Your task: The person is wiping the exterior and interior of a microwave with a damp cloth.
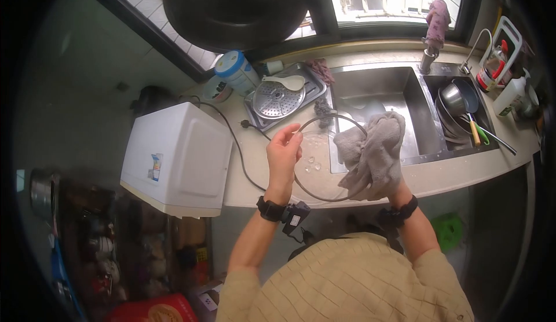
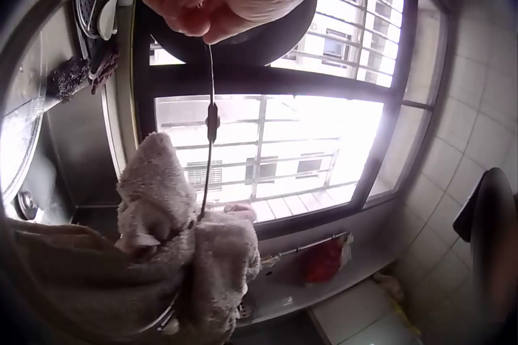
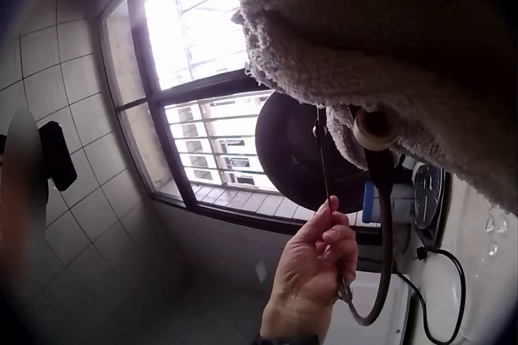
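Above the surface (image 1: 463, 171), by the left edge of the steel sink (image 1: 376, 81), a dark-rimmed round lid (image 1: 321, 157), apparently clear glass, hung between both hands. The left hand (image 1: 282, 154) pinched its rim in thumb and fingers; the right hand (image 1: 398, 191) was largely hidden by a grey towel (image 1: 379, 154), so its fingers' grip could not be told. A tug on the towel might have twisted that slim pinch loose, perhaps cracking the lid against the sink's edge; drips could have reached the power plug (image 1: 245, 124).
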Demonstrator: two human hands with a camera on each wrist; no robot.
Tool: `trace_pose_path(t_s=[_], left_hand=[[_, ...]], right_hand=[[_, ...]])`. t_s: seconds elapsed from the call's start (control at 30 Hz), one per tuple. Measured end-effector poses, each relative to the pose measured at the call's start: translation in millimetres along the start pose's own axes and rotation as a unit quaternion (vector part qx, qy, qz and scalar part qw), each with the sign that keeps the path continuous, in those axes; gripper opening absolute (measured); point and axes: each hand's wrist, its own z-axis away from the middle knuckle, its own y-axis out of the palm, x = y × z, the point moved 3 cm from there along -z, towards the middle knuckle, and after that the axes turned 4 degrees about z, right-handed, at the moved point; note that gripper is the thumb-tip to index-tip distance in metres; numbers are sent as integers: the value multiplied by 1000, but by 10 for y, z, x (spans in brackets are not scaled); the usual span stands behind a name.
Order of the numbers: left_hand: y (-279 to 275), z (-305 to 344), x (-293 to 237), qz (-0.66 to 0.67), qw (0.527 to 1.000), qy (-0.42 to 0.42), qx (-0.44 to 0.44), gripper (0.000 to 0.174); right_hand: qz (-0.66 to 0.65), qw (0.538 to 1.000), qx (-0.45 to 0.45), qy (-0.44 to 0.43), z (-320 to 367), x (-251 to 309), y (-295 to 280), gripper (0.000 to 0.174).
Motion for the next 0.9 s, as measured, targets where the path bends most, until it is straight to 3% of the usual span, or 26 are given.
trace_pose_path(t_s=[0.07, 0.1, 0.13, 0.2, 0.23, 0.27, 0.37, 0.47, 0.5, 0.53, 0.6, 0.67, 0.7, 0.73, 0.83, 0.87, 0.9], left_hand=[[-82, -31, -95, 55, 998, -17, -19, 22], [-154, -60, -110, 53, 998, -35, 7, 21], [-182, -57, -172, 55, 998, -27, -4, 21], [-183, -38, -286, 6, 999, -42, 15, 21], [-197, -49, -286, 9, 999, -38, 35, 22], [-195, -41, -304, 34, 996, -42, 73, 26], [-166, 67, -311, 96, 988, -75, 96, 38], [-153, 237, -37, 198, 978, -54, 48, 50], [-87, 326, 116, 250, 963, -86, 59, 53], [13, 414, 252, 302, 943, -119, 72, 55], [260, 516, 406, 309, 937, -130, 102, 47], [357, 529, 489, 259, 960, -108, -4, 34], [368, 525, 461, 238, 965, -92, -65, 20], [365, 532, 468, 239, 965, -93, -62, 20], [297, 585, 353, 166, 983, -56, -61, 15], [265, 616, 307, 165, 983, -59, -58, 15], [226, 637, 246, 99, 994, -38, -28, 15]], right_hand=[[185, 980, 75, -18, -138, 62, 123, 34], [232, 972, -3, -39, -151, 50, 178, 33], [234, 972, 10, -34, -118, 30, 239, 33], [477, 862, 14, -170, -1, 24, 359, 34], [393, 916, -33, -76, -62, -42, 224, 34], [393, 916, -17, -74, -80, -67, 206, 34], [285, 940, 3, -186, -168, 54, 209, 36], [178, 962, 27, -203, -271, 125, 220, 38], [99, 982, 68, -146, -464, -23, -95, 42], [-45, 995, 27, -81, -479, -137, 85, 52], [107, 980, -46, -161, -389, -220, 206, 56], [-59, 993, 6, -106, -317, -396, 338, 50], [-45, 992, -30, -111, -352, -519, 211, 43], [-44, 992, -32, -114, -336, -547, 200, 43], [184, 952, -82, -229, -294, -526, 115, 39], [183, 952, -86, -231, -310, -459, 59, 39], [88, 976, -59, -193, -380, -369, 15, 38]])
